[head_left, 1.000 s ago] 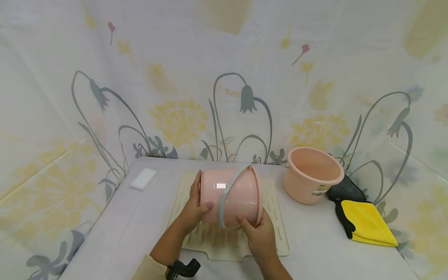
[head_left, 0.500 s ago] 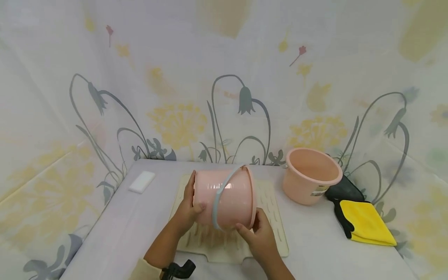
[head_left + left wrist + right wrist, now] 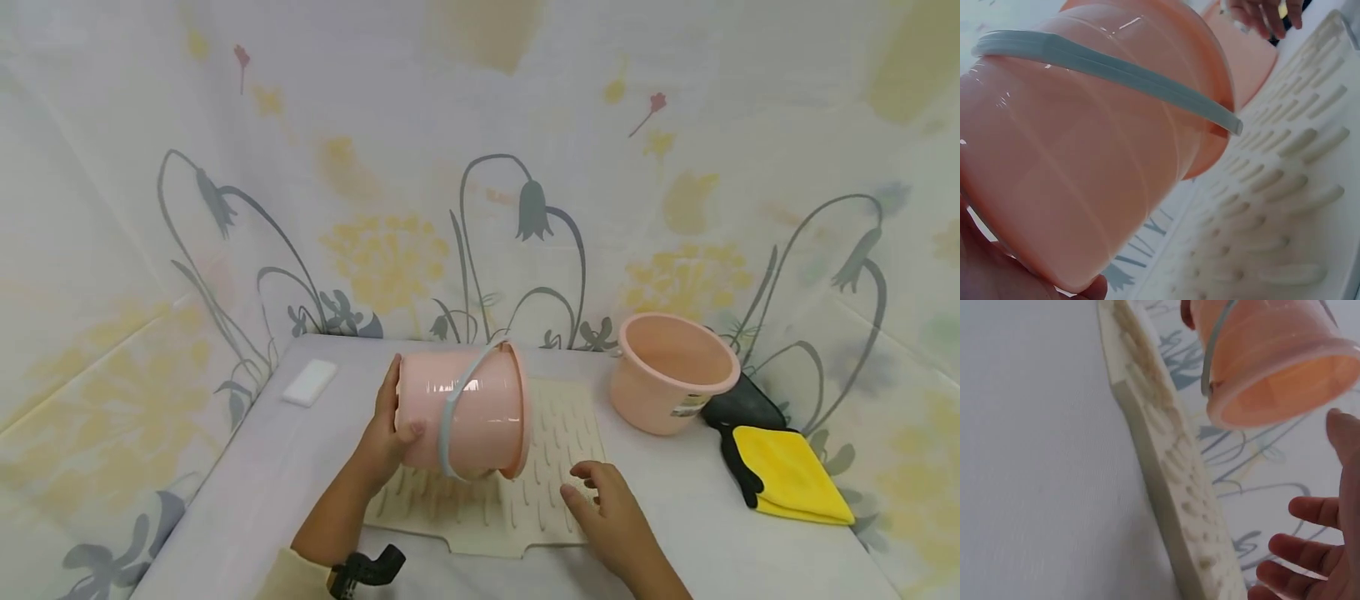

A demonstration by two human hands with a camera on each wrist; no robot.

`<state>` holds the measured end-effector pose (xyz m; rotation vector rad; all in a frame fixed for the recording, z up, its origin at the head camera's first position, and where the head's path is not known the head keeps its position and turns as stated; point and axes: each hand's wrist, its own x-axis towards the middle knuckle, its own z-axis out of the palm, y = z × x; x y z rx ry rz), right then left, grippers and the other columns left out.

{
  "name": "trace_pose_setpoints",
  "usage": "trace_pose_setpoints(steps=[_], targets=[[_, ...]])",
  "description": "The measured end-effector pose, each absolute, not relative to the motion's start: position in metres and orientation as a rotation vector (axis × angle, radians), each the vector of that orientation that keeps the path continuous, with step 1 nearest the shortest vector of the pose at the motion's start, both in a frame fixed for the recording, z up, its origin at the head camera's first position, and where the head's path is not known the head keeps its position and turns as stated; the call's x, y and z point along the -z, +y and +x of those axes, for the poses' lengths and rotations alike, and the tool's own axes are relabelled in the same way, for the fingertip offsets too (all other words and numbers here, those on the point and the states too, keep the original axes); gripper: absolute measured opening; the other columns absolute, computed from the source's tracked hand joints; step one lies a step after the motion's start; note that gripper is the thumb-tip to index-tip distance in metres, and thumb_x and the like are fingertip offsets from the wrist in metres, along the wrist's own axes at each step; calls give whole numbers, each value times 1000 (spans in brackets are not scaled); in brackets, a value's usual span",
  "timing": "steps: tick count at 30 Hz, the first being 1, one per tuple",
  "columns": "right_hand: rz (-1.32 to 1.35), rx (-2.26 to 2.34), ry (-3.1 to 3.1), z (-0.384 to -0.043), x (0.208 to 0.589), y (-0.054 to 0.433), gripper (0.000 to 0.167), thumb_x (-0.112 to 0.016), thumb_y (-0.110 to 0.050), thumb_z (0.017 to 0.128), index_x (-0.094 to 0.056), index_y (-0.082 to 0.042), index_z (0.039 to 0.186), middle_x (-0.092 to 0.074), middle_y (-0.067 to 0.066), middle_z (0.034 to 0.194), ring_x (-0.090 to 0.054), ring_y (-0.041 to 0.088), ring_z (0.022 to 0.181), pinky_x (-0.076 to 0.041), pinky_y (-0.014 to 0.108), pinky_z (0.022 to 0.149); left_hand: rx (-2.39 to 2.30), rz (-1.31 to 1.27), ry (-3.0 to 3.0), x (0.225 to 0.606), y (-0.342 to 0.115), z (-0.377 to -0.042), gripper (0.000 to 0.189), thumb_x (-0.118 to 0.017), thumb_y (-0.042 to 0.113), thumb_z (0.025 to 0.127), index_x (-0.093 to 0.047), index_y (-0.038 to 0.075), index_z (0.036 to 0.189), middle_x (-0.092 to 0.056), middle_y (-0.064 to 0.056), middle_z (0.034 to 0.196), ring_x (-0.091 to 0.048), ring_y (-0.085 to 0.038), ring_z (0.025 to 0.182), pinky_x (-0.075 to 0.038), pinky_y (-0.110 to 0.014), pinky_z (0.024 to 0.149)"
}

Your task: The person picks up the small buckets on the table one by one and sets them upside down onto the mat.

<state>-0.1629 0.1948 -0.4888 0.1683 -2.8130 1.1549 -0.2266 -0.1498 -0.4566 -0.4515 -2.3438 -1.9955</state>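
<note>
My left hand [image 3: 384, 446] grips a pink bucket [image 3: 472, 412] by its base end, thumb on the near side and fingers around the far side. The bucket lies tilted on its side in the air over a cream ridged drying mat [image 3: 555, 433], its mouth facing right. A pale blue handle [image 3: 1116, 72] crosses the bucket's wall. My right hand [image 3: 615, 521] is apart from the bucket, to the right and lower, over the mat's right edge. In the right wrist view its fingers [image 3: 1304, 553] are spread and loosely bent, holding nothing, with the bucket's open mouth above.
A second pink bucket [image 3: 663, 408] stands upright at the back right. Beside it lie a dark item [image 3: 742, 408] and a folded yellow cloth [image 3: 787, 475] with a black part. A white sponge-like block [image 3: 310, 382] is on the table [image 3: 247, 500] at the left.
My right hand has let go of the bucket's rim and moved right and down, away from it. The left hand has carried the bucket to the left.
</note>
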Motion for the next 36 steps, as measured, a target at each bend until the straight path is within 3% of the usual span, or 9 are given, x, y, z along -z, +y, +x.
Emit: trace_pose_setpoints(steps=[6, 12, 19, 29, 33, 36], targets=[[87, -883, -3023, -160, 503, 224, 62, -69, -56, 96, -61, -9, 136, -58, 16, 142, -53, 41, 132, -44, 65, 106, 2006, -420, -2324, 453, -153, -224, 110, -69, 62, 88, 3, 39, 168, -5, -18, 173, -35, -55, 145, -52, -58, 98], [142, -850, -3156, -161, 513, 234, 73, -82, -51, 87, -58, -9, 141, -48, 24, 153, -46, 51, 138, -39, 72, 107, 1963, -405, -2330, 448, -161, -224, 110, -68, 54, 89, 5, 33, 169, -4, -21, 172, -36, -55, 142, -51, -59, 97], [26, -863, -3285, -166, 517, 238, 93, -84, -58, 81, -51, -5, 151, -34, 26, 165, -36, 53, 146, -33, 74, 112, 1889, -408, -2372, 439, -168, -228, 109, -65, 45, 87, 6, 32, 169, 2, -18, 173, -24, -51, 149, -42, -64, 106], [-23, -849, -3302, -167, 519, 240, 94, -83, -62, 80, -54, -6, 149, -34, 24, 165, -37, 52, 146, -35, 74, 111, 1763, -448, -2444, 430, -179, -234, 111, -67, 49, 87, 5, 25, 170, 1, -22, 172, -20, -52, 150, -33, -71, 112], [-17, -846, -3306, -167, 520, 241, 90, -82, -64, 80, -57, -11, 148, -34, 22, 166, -36, 51, 147, -35, 74, 111, 1637, -458, -2507, 424, -186, -238, 114, -67, 56, 85, 2, 26, 170, 0, -21, 173, -18, -52, 153, -27, -76, 114], [9, -835, -3303, -166, 521, 241, 87, -81, -63, 81, -58, -11, 147, -34, 22, 166, -37, 52, 146, -35, 74, 110, 1580, -468, -2545, 418, -191, -240, 114, -68, 54, 83, 2, 28, 170, -1, -20, 173, -20, -51, 151, -29, -75, 113]])
